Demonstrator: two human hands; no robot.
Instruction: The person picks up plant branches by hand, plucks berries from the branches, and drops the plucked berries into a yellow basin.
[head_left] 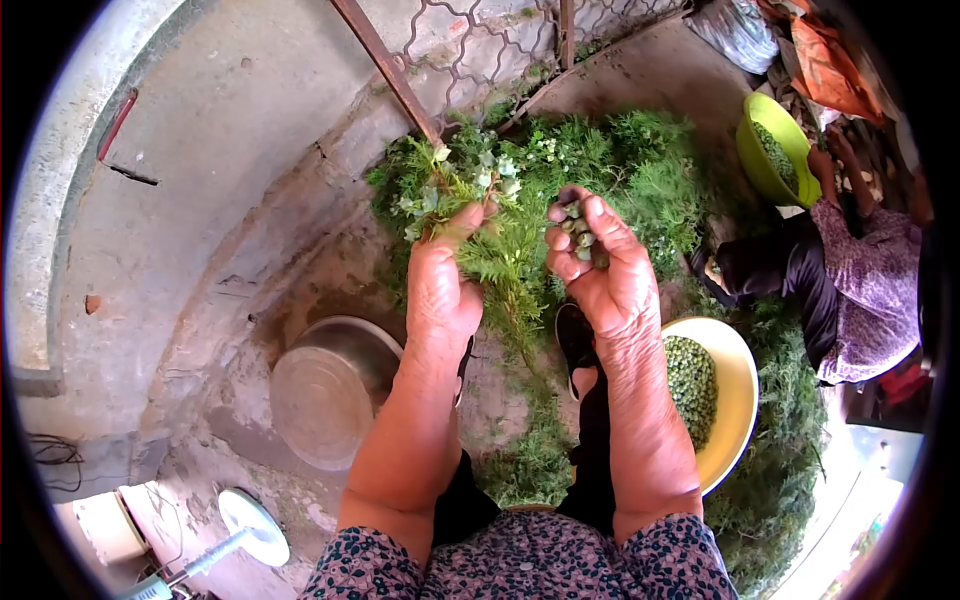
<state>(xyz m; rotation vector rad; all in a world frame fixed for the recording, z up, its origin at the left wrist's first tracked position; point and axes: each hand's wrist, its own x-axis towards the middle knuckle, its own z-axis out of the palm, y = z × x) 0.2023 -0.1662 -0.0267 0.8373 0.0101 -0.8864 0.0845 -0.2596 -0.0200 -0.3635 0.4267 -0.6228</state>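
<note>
My left hand [447,280] is closed around a leafy evergreen sprig [505,245], which carries pale green seed cones near its tip. Its stem hangs down between my forearms. Just to the right, my right hand [610,265] curls its fingers around several small green cones [577,232], held apart from the sprig. Beside my right forearm stands a yellow basin [735,385] with many picked green cones [690,380] in it; the forearm covers its left edge.
A heap of cut evergreen branches [640,170] lies ahead, with more to the right. An upside-down metal pot [325,395] sits left. At right another person [870,270] reaches into a lime-green basin [752,160]. A metal grille [480,50] stands at the back.
</note>
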